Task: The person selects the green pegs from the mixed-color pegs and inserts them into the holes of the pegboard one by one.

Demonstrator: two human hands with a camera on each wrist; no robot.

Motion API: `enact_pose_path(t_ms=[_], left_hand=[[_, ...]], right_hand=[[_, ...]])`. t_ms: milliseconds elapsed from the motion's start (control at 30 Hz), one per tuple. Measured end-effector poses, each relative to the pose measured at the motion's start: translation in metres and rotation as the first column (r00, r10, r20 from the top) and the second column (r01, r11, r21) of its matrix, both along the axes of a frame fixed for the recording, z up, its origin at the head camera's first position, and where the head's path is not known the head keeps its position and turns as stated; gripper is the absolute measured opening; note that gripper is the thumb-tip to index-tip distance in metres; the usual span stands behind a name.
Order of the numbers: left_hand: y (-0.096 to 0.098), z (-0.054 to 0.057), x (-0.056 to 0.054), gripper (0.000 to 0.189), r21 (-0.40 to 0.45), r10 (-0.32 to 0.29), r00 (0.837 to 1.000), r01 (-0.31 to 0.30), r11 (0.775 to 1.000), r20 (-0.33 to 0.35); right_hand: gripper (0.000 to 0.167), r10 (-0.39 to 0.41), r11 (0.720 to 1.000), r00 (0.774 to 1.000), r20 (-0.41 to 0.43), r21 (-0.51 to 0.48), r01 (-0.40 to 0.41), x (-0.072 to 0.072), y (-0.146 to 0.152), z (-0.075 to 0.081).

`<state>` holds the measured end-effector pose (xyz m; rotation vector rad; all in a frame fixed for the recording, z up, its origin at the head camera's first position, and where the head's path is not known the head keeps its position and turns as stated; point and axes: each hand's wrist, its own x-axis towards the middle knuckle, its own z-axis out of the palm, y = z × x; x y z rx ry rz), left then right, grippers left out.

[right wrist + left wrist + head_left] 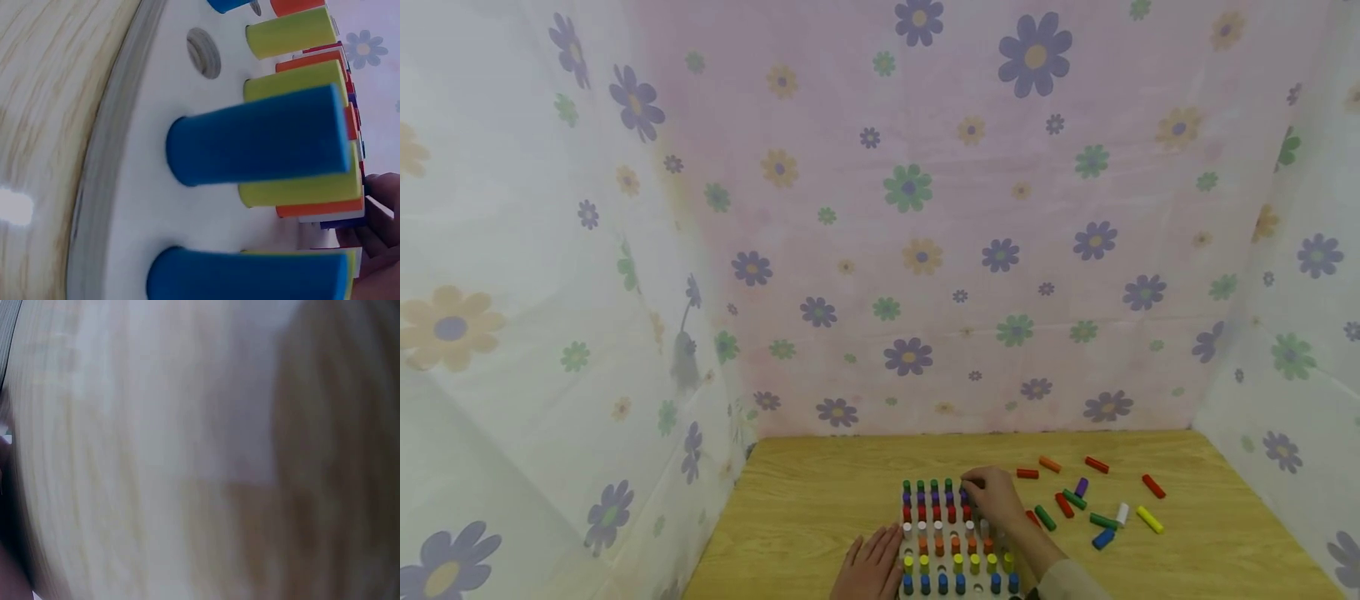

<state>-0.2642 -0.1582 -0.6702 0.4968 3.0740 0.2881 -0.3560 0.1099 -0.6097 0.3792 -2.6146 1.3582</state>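
A white pegboard (942, 569) with rows of coloured pegs lies on the table. Green, purple, red, white, orange, yellow and blue rows run from far to near. My right hand (997, 498) reaches over its far right corner, thumb and fingertips pinching a peg at the end of the green row; the fingers mostly hide that peg. In the right wrist view, the fingers (382, 215) show behind tall blue pegs (259, 140) and yellow pegs (290, 32). Flat against the board's left edge rests my left hand (871, 567), fingers extended.
Loose pegs lie scattered right of the board, among them a yellow peg (1149, 520), a blue peg (1103, 539) and a white peg (1122, 514). An unfilled hole (204, 53) shows near the board's edge. Flowered sheets (910, 250) enclose the wooden table (797, 500).
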Motion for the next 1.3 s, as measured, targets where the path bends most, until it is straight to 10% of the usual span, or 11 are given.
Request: enact_pose_path(t_ms=[533, 1300], left_hand=[[0.001, 0.002, -0.001, 0.068, 0.011, 0.006, 1.0, -0.006, 1.0, 0.004], [0.0, 0.002, 0.001, 0.07, 0.006, 0.0, 1.0, 0.0, 1.0, -0.007]], right_hand=[[0.015, 0.0, 0.999, 0.999, 0.051, -0.039, 0.002, -0.001, 0.002, -0.004], [0.031, 0.032, 0.996, 0.996, 0.084, 0.079, -0.038, 0.038, 0.066, 0.031]])
